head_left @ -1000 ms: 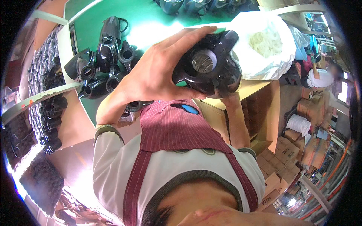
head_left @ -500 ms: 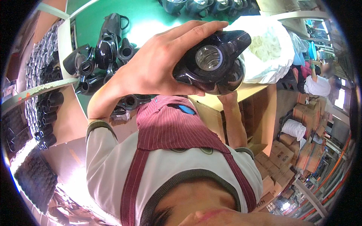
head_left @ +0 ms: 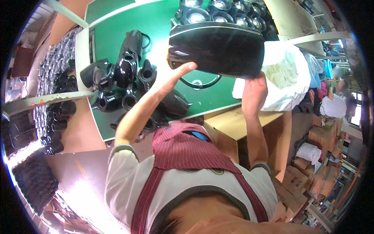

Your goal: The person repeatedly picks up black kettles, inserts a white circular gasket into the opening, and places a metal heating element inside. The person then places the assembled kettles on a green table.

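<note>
A glossy black vacuum jug (head_left: 216, 48) lies sideways between my hands, raised over the green table (head_left: 156, 23). Its curved handle (head_left: 200, 85) hangs below the body. My left hand (head_left: 177, 76) grips the left end, the thumb along the lower edge and the other fingers hidden behind. My right hand (head_left: 255, 93) holds the right end from below, its fingers mostly out of sight. Left of my left forearm lie several black jug shells (head_left: 127, 68) in a loose pile. Beyond the held jug, several dark jugs with shiny round openings (head_left: 196, 16) stand in rows.
A white bag (head_left: 306, 87) with pale translucent rings (head_left: 286, 70) sits right of my right hand. Below that forearm is an open cardboard box (head_left: 224, 124). A pale metal post and rail (head_left: 50, 102) border the left. Stacked cartons (head_left: 292, 187) and another person (head_left: 333, 105) are at the right.
The jug has turned from its open mouth facing up to its long side showing. Both hands now hold its opposite ends, and more of the table and standing jugs shows.
</note>
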Tool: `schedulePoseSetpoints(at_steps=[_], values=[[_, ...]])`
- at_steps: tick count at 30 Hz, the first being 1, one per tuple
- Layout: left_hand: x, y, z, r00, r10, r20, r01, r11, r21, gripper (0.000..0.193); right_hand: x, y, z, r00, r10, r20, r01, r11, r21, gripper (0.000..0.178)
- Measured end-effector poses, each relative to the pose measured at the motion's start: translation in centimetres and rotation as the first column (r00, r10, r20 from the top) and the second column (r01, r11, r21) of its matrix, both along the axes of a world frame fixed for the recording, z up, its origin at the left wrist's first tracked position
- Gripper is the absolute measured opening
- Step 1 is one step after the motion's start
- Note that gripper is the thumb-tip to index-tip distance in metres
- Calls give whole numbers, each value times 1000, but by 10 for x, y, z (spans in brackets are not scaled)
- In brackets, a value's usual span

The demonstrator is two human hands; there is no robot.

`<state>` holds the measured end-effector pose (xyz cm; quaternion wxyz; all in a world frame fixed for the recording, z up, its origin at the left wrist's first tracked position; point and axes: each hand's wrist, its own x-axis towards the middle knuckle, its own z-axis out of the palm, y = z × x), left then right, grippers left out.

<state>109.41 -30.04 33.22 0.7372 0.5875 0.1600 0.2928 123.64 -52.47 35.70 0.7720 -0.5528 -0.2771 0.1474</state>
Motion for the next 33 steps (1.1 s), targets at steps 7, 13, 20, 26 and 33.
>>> schedulePoseSetpoints(at_steps=[7, 13, 20, 26, 33], values=[[17, 92, -80, 959, 261, -109, -283, 879, -384, 63, 38, 182, -34, 683, 24, 730, 157, 971, -178, 38], [-33, 90, -57, 957, 280, -78, -276, 959, 66, 41, 104, 333, -133, 451, 247, 858, 246, 889, -385, 29], [-94, 55, -64, 931, 112, -348, -143, 988, -63, 29, 140, 415, -215, 364, 325, 873, 468, 746, -473, 19], [-67, 51, -62, 928, -51, -368, 49, 999, -13, 29, 142, 429, -213, 288, 343, 894, 585, 677, -447, 25], [-13, 46, -74, 896, -12, -445, 167, 936, 310, 25, 96, 257, -65, 453, 187, 872, 125, 955, -270, 28]])
